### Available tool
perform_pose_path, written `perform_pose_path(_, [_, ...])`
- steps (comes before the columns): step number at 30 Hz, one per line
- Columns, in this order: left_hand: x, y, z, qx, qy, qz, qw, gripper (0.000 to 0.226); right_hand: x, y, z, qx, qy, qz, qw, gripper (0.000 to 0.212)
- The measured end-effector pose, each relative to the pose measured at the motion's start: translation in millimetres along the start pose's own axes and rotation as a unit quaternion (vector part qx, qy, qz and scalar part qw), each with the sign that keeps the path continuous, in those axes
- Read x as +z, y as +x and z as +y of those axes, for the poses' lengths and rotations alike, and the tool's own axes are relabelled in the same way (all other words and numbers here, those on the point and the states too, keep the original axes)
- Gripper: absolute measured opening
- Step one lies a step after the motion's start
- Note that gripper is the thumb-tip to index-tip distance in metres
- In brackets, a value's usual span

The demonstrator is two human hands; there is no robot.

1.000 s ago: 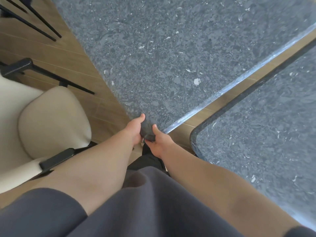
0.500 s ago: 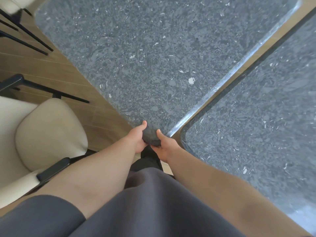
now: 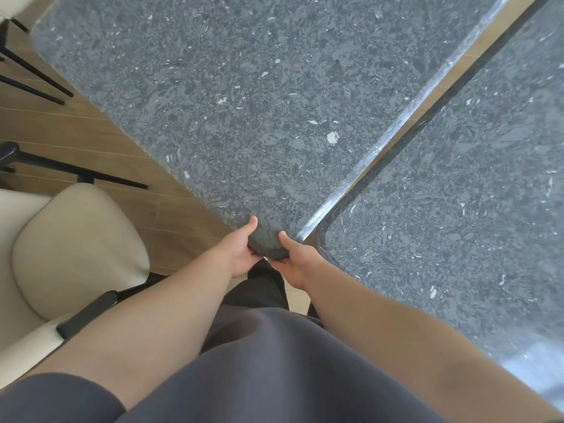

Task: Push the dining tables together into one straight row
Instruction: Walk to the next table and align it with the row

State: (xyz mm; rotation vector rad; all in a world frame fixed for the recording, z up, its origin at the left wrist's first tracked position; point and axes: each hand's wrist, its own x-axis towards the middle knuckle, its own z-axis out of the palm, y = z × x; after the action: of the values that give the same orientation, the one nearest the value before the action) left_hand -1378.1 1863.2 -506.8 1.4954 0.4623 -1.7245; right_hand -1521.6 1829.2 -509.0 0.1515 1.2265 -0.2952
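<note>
Two dark grey speckled stone dining tables fill the view. The left table (image 3: 244, 102) has its rounded near corner right in front of me. My left hand (image 3: 236, 254) grips that corner from the left, thumb on top. My right hand (image 3: 294, 261) grips the same corner from the right, thumb on top, fingers hidden underneath. The right table (image 3: 457, 209) lies alongside, its long edge almost parallel to the left table's edge. A thin gap shows between them, nearly shut near the corner and wider toward the far end.
A cream upholstered chair (image 3: 70, 245) with black arms stands close at my left, on a wooden plank floor (image 3: 100, 141). Black legs of another chair (image 3: 33, 77) show at the far left. My dark clothing covers the bottom of the view.
The gap between the two tables has narrowed from a wide wedge of floor to a thin strip. The left table's corner has swung toward the right table. Both hands kept their grip.
</note>
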Motion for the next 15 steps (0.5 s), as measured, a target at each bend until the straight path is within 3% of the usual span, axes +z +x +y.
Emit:
perform_pose_path(8, [-37,-19,35,-0.078,0.05,-0.039,0.995,0.046,20,-15,-5,0.022,-0.008,0.072,0.997,0.047])
perform_pose_path(12, [-47,-41,65,-0.065,0.113,-0.054,0.99,0.054,38,-30,3,-0.003,-0.007,0.116,0.993,0.039])
perform_pose_path(15, [-52,-65,81,-0.04,0.167,-0.072,0.983,0.046,47,-51,2,-0.013,-0.026,0.121,0.992,0.034])
